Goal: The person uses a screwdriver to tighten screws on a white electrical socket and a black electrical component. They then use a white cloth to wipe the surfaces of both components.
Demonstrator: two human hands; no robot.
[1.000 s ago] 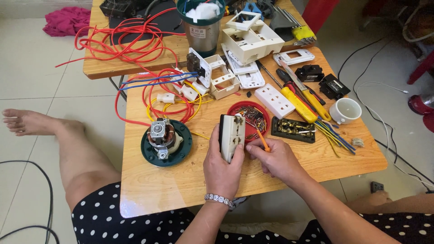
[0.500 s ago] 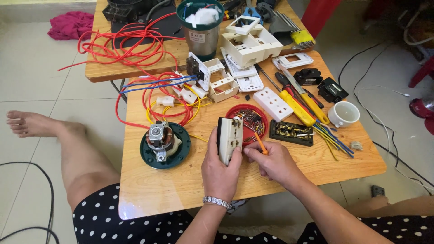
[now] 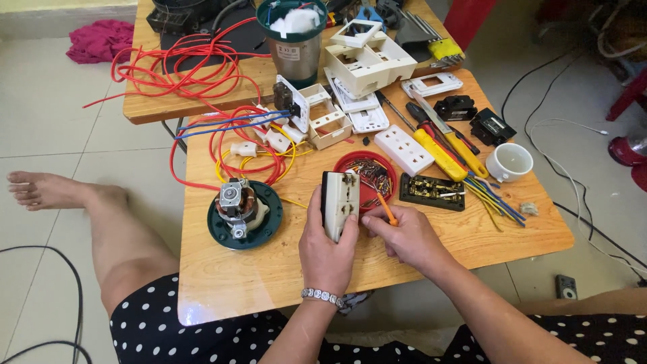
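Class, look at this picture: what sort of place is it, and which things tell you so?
Probably a home electrical repair spot: a low wooden table on a tiled floor, coils of red wire, and a small motor.

lighting was bright, even daylight. shadows under the desk were soft and short. focus was sharp at centre; wide-angle distortion bent the frame edges. a mild sheen showed on the floor.
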